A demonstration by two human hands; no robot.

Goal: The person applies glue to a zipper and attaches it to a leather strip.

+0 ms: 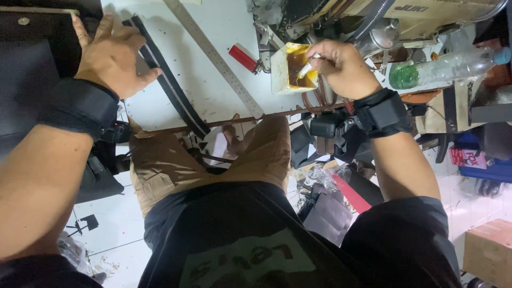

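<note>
Right hand [345, 68] has its grip closed on a small brush [308, 68], tip dipped in a yellowish glue tub [290, 68] at the worktop [224, 32] edge. Left hand [113, 53] lies flat and open, touching a black zipper strip [168, 80]. Nearby: metal ruler [213, 56], red lighter [243, 57]. White scuffed top, cluttered tiled floor [114, 224] below.

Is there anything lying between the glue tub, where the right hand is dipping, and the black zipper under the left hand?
Yes. A long metal ruler lies slantwise on the table between the tub and the zipper; a red lighter sits beside the tub.
</note>
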